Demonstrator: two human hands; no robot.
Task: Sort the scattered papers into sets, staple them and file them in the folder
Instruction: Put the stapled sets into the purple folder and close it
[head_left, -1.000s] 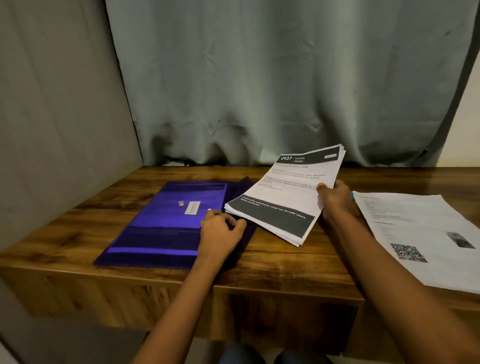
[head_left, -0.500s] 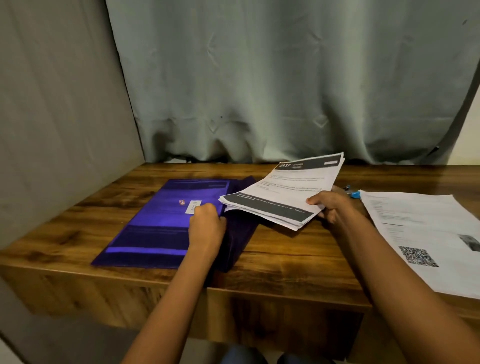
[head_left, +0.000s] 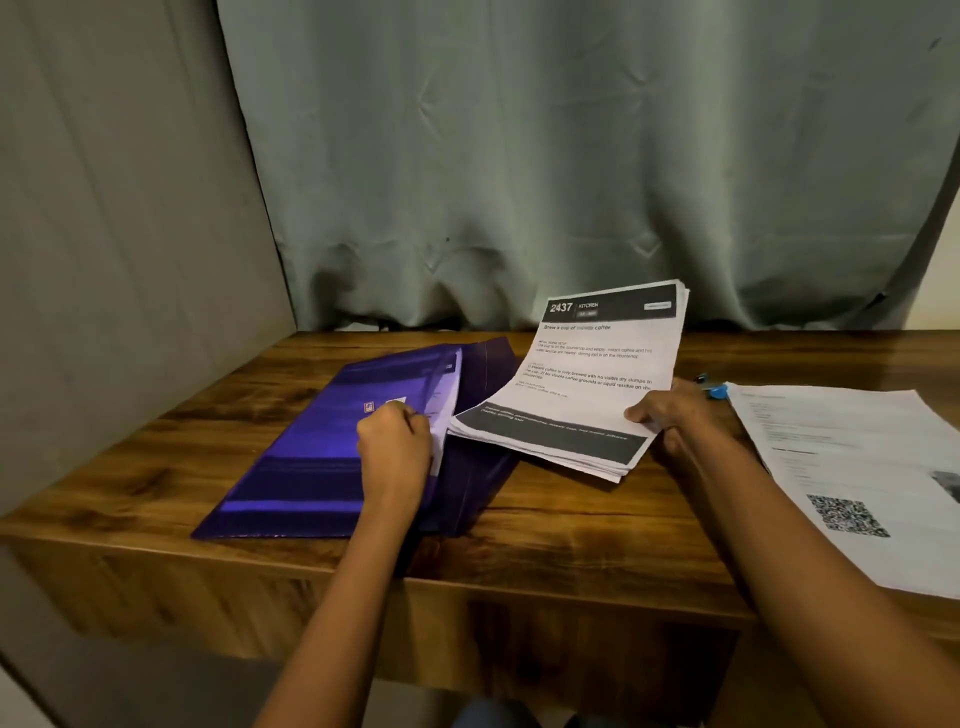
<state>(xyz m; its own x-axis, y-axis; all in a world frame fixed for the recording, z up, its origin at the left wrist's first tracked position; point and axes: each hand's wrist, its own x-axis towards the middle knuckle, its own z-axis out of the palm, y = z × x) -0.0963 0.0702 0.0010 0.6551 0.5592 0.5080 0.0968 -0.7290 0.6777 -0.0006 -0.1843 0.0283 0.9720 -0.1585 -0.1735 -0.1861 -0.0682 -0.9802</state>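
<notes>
A: Grey curtain (head_left: 519, 156) behind, wooden tabletop (head_left: 571, 525) in front; the purple folder (head_left: 311, 457) lies on its left, cover (head_left: 395, 374) raised slightly along the right edge.
B: And the paper set (head_left: 582, 395)?
A: Just beside that opening, tilted up. The right hand (head_left: 670, 415) clamps its lower right edge; the left hand (head_left: 395, 447) pinches the cover's edge.
B: Then I'd lift the cover wider and slide the set's near corner in low and flat.

Glossy purple plastic folder (head_left: 311, 457), matt printed paper stack (head_left: 582, 384), grained wooden table (head_left: 571, 530), soft cloth curtain (head_left: 571, 156).
</notes>
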